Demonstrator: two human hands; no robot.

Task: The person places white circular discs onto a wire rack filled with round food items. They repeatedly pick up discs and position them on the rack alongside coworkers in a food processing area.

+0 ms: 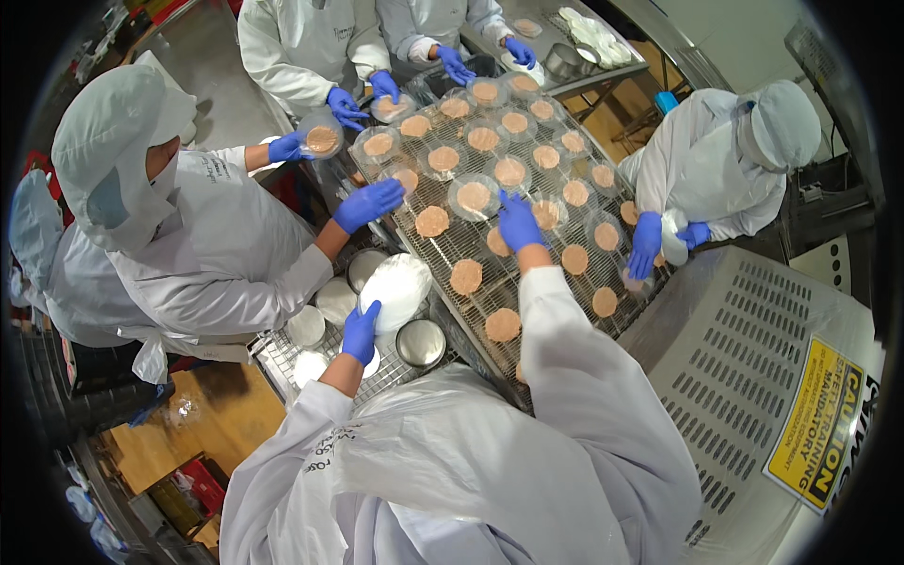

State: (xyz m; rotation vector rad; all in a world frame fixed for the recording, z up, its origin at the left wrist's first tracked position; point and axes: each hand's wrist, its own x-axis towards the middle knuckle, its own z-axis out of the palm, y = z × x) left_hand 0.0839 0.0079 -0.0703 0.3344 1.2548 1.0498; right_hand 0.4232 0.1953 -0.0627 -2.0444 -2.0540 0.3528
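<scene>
Left hand [360, 331]: is gripping the edge of a stack of thin white sheets [395, 287], beside the mesh belt [471, 247].
Right hand [519, 222]: fingers spread, is touching a patty [545, 215] on the belt.
Patty handling: probably soft and fragile; lift it from underneath.

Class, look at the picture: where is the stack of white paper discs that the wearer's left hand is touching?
In the head view, the stack of white paper discs sits left of centre under the left hand, on a wire tray beside the conveyor belt, between two round metal tins.
</scene>
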